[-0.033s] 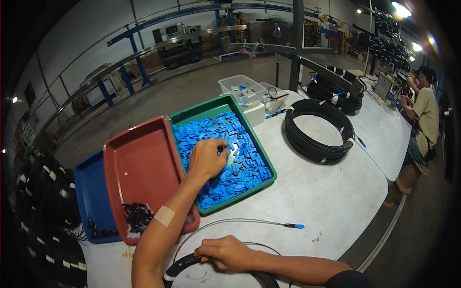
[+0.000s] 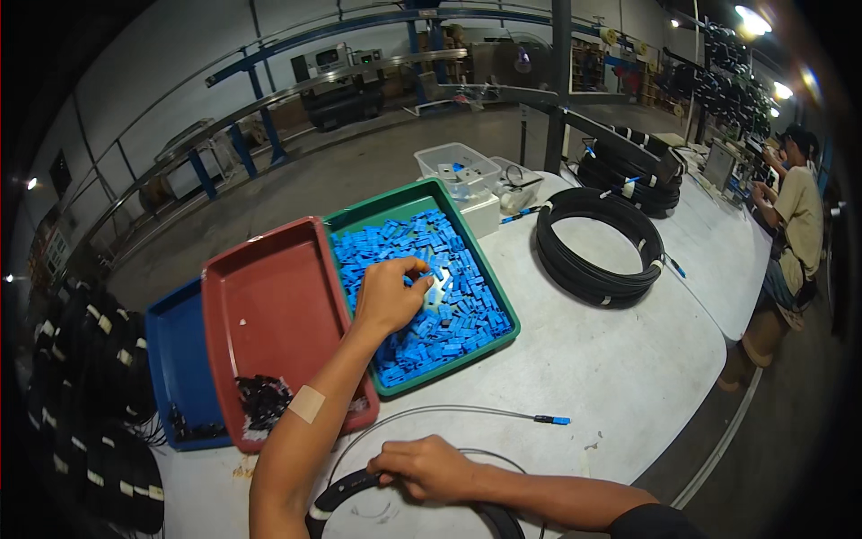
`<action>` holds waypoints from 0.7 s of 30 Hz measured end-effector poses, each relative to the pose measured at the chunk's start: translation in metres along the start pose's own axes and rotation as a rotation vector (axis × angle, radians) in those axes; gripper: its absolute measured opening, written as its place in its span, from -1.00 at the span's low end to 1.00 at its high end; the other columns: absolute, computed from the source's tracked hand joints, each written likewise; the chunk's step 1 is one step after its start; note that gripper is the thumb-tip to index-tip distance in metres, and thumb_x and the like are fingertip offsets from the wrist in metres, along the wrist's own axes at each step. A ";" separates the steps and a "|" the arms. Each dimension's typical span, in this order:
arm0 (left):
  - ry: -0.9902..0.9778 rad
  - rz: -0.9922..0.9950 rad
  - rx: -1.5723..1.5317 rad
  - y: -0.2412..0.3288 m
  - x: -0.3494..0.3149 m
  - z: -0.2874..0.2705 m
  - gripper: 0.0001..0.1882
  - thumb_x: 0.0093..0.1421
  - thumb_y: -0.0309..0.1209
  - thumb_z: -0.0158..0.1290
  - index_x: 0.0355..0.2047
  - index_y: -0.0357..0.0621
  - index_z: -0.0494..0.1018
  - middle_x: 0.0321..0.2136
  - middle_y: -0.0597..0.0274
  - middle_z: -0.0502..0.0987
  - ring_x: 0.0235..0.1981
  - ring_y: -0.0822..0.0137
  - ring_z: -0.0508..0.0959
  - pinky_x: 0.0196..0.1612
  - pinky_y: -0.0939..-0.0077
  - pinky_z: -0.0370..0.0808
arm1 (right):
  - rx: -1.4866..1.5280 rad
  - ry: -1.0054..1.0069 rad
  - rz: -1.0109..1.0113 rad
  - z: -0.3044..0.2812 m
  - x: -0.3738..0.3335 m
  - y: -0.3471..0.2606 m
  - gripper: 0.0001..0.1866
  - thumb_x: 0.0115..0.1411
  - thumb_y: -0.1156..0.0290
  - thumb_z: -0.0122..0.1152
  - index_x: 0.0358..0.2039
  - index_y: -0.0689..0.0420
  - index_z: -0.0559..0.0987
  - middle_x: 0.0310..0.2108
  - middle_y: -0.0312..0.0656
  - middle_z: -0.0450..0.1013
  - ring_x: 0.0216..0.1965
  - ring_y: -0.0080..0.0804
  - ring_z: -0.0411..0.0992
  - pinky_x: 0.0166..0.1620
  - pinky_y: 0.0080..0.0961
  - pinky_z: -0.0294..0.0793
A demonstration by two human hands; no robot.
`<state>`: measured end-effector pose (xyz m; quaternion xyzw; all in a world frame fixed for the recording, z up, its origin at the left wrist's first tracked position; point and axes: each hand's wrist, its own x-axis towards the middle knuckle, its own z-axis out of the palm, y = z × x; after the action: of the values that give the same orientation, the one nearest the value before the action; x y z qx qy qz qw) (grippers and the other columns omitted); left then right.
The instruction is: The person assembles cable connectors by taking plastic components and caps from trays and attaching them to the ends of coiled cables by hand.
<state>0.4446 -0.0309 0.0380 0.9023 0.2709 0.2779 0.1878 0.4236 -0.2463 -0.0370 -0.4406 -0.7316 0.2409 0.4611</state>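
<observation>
My left hand [image 2: 392, 295] is over the green tray [image 2: 420, 389], which holds a heap of small blue plastic connector pieces [image 2: 458, 337]. Its thumb and forefinger are pinched together around what looks like one blue piece, mostly hidden by the fingers. Below the trays, my right hand [image 2: 424, 469] grips a coil of black cable [image 2: 346, 490] on the table, fingers wrapped over its upper edge. From this coil a thin cable end [image 2: 467, 410] curves out to the right. It is tipped with a black and blue connector [image 2: 554, 420].
Left of the green tray, a red tray [image 2: 269, 310] with black pieces overlaps a blue tray [image 2: 180, 350]. Larger black cable coils [image 2: 597, 287] lie on the white table [image 2: 575, 377] at right. Clear plastic boxes [image 2: 456, 166] stand behind. A person [image 2: 795, 207] works far right.
The whole view has shifted slightly to the right. Both hands keep nearly the same places and grips.
</observation>
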 end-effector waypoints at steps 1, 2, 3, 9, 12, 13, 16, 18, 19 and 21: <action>0.019 -0.087 -0.236 0.002 -0.006 -0.008 -0.79 0.15 -0.39 0.24 -0.24 -0.24 0.64 -0.42 0.15 0.65 -0.40 0.34 0.63 -0.31 0.40 0.55 | -0.020 -0.001 0.000 0.000 0.000 -0.001 -0.84 0.13 0.48 0.25 -0.24 0.10 0.55 -0.39 -0.12 0.47 -0.38 -0.01 0.51 -0.38 -0.14 0.48; -0.037 -0.135 -0.412 0.000 -0.016 -0.020 -0.76 0.24 -0.37 0.19 -0.14 -0.23 0.58 -0.40 0.23 0.63 -0.42 0.50 0.58 -0.36 0.58 0.48 | -0.055 0.002 -0.002 0.002 -0.002 0.002 -0.84 0.13 0.46 0.26 -0.24 0.10 0.56 -0.38 -0.12 0.48 -0.37 0.01 0.51 -0.36 -0.12 0.48; -0.018 -0.141 -0.403 -0.001 -0.030 -0.034 -0.76 0.24 -0.37 0.19 -0.14 -0.23 0.58 -0.40 0.23 0.63 -0.42 0.50 0.58 -0.36 0.58 0.48 | -0.074 0.011 0.003 0.003 -0.002 0.003 -0.82 0.12 0.45 0.27 -0.23 0.09 0.57 -0.35 -0.11 0.50 -0.36 0.01 0.53 -0.33 -0.13 0.51; 0.028 -0.126 -1.225 -0.007 -0.147 -0.096 -0.62 0.34 -0.38 0.06 0.13 -0.12 0.36 -0.29 0.20 0.61 -0.35 0.45 0.58 -0.37 0.64 0.44 | -0.202 0.060 -0.035 0.000 0.003 0.008 -0.59 0.14 0.51 0.25 0.03 0.01 0.55 -0.26 -0.03 0.52 -0.28 0.05 0.54 -0.23 -0.14 0.54; 0.114 -0.149 -1.299 -0.026 -0.209 -0.109 -0.65 0.35 -0.46 0.03 0.13 -0.13 0.36 -0.30 0.17 0.60 -0.35 0.42 0.58 -0.33 0.59 0.47 | -0.256 0.018 -0.058 -0.003 0.008 -0.002 -0.58 0.15 0.53 0.23 0.05 -0.03 0.55 -0.27 -0.06 0.49 -0.30 0.06 0.52 -0.25 -0.15 0.52; 0.136 -0.142 -1.300 -0.034 -0.225 -0.110 -0.65 0.35 -0.47 0.03 0.13 -0.13 0.36 -0.30 0.15 0.60 -0.35 0.41 0.58 -0.32 0.57 0.49 | -0.272 -0.002 -0.072 -0.005 0.009 -0.006 -0.57 0.15 0.54 0.23 0.05 -0.05 0.55 -0.27 -0.07 0.48 -0.30 0.06 0.52 -0.26 -0.15 0.51; 0.179 -0.142 -1.340 -0.053 -0.268 -0.102 -0.71 0.33 -0.45 0.11 0.04 -0.13 0.39 -0.29 0.10 0.62 -0.34 0.38 0.61 -0.30 0.54 0.52 | -0.305 -0.055 -0.080 -0.007 0.011 -0.014 -0.62 0.20 0.56 0.18 0.03 -0.06 0.57 -0.27 -0.08 0.48 -0.27 0.02 0.51 -0.24 -0.18 0.49; 0.232 -0.182 -1.284 -0.059 -0.286 -0.094 -0.72 0.29 -0.39 0.20 -0.06 -0.13 0.41 -0.29 0.07 0.63 -0.34 0.37 0.62 -0.30 0.53 0.53 | -0.305 -0.075 -0.079 -0.009 0.011 -0.018 -0.63 0.22 0.58 0.16 0.02 -0.05 0.57 -0.24 -0.09 0.49 -0.27 -0.01 0.50 -0.23 -0.21 0.48; 0.240 -0.191 -1.295 -0.062 -0.291 -0.093 -0.72 0.29 -0.39 0.20 -0.06 -0.13 0.41 -0.29 0.07 0.63 -0.34 0.37 0.62 -0.30 0.53 0.53 | -0.305 -0.098 -0.053 -0.008 0.011 -0.020 -0.64 0.24 0.60 0.14 0.02 -0.01 0.57 -0.24 -0.09 0.49 -0.25 -0.03 0.50 -0.21 -0.23 0.48; 0.202 -0.145 -1.114 -0.068 -0.293 -0.091 -0.70 0.29 -0.35 0.22 -0.07 -0.13 0.40 -0.29 0.07 0.63 -0.35 0.38 0.62 -0.29 0.54 0.52 | -0.323 -0.111 -0.063 -0.007 0.011 -0.022 -0.65 0.24 0.60 0.14 0.02 0.02 0.57 -0.24 -0.09 0.49 -0.25 -0.05 0.50 -0.20 -0.24 0.47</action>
<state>0.1591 -0.1339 -0.0422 0.6151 0.1613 0.4501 0.6269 0.4179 -0.2479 -0.0120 -0.4717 -0.7987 0.1294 0.3504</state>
